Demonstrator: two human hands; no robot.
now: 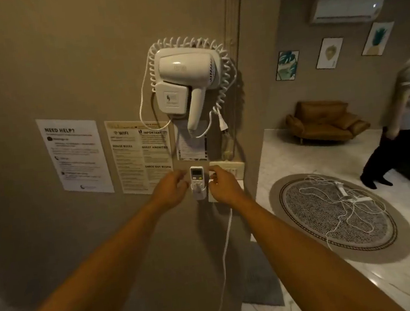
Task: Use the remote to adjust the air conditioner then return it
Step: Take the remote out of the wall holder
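A small white remote [197, 176] with a display stands upright in a white holder [199, 193] fixed to the beige wall, below a hair dryer. My left hand [173, 191] hovers just left of the remote with its fingers loosely curled. My right hand [221, 185] is just right of it, fingertips near the holder's edge. A narrow gap shows between each hand and the remote, and neither hand holds anything. The white air conditioner [345, 9] hangs high on the far wall of the room to the right.
A wall-mounted hair dryer [186, 80] with a coiled cord hangs above the remote, with printed notices [78, 154] to its left and a switch plate [228, 169] to its right. A white cable [225, 250] drops down the wall. Another person [404, 117] stands near a round rug [338, 214] and a brown armchair [322, 121].
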